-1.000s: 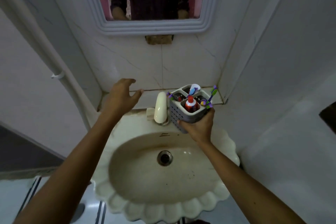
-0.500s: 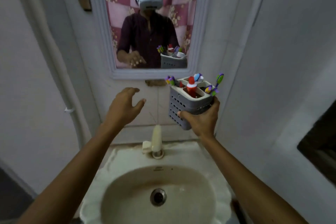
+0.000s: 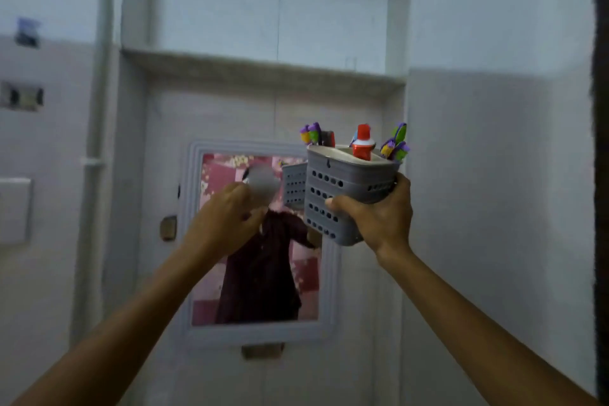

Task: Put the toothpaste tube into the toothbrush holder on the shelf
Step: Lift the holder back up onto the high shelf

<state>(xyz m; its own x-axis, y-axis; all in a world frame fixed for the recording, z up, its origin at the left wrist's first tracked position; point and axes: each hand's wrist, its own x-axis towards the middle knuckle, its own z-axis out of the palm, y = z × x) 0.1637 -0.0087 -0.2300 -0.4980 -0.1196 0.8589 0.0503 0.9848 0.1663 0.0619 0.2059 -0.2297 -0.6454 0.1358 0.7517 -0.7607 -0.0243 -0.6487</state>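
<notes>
1. Forearms are raised in the foreground. The right hand point(image 3: 379, 217) is wrapped round the lower wall of the grey toothbrush holder point(image 3: 342, 188), thumb on the front and fingers curled behind. The left hand point(image 3: 224, 221) is empty, its fingers loosely curled and blurred.
2. Toothpaste tube point(image 3: 362, 143) is already seated in the holder, red cap up, with toothbrushes point(image 3: 393, 143) beside it and more at the far-left compartment.
3. Holder is now carried well above its position a second ago, when it was at basin level beside the tap; the basin is no longer in view.
4. Mirror point(image 3: 260, 241) is seen behind the hands, below holder height.
5. Shelf point(image 3: 263, 71) lies above and beyond, bare along its visible ledge.
6. Judgement: insertion is done; only placement of the holder on the shelf remains, and a further lift is required.
</notes>
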